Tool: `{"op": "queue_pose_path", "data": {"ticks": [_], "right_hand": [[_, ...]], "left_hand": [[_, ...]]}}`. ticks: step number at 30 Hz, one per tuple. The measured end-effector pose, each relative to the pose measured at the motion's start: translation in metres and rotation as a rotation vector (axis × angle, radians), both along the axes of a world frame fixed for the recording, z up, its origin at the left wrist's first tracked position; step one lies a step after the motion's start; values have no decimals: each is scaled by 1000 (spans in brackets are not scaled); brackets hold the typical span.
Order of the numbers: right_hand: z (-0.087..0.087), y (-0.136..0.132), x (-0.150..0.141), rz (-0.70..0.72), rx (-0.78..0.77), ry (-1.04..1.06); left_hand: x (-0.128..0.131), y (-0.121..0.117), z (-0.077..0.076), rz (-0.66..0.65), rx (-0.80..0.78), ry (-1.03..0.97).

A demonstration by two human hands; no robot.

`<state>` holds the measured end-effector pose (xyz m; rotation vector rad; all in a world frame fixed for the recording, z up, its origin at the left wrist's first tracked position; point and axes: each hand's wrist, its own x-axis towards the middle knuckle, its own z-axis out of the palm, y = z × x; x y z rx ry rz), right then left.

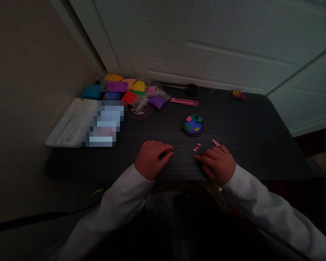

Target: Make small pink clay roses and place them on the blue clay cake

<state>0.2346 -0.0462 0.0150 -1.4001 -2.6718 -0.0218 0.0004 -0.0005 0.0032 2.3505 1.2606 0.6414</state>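
My left hand [152,159] is closed in a pinch, thumb against forefinger, with a tiny bit of pink clay [170,152] just showing at the fingertips. My right hand [219,164] rests on the dark table, its forefinger stretched toward the left and the other fingers curled. From its far side pokes the pointed end of a pink clay tool [215,142]; the rest is hidden by the hand. Three small pink clay pieces [197,147] lie just beyond the right fingertip. Behind them sits a round clay pond [193,126] with a brown rim, blue middle, green leaves and a pink flower.
Pink tools [184,102] and black-handled scissors [190,89] lie at the back. Bags of coloured clay [117,86] crowd the back left, near a dark round dish [149,113] with pale bits. A white case [70,125] and blurred screen [105,125] stand left. A colourful small object [238,95] lies back right.
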Motion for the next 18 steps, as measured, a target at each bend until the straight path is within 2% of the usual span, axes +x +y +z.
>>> {"op": "queue_pose_path", "data": {"ticks": [12, 18], "right_hand": [[7, -4, 3, 10, -70, -23], [6, -4, 4, 3, -80, 15]], "left_hand": [[-1, 0, 0, 2, 8, 18], [-1, 0, -1, 2, 9, 13]]}}
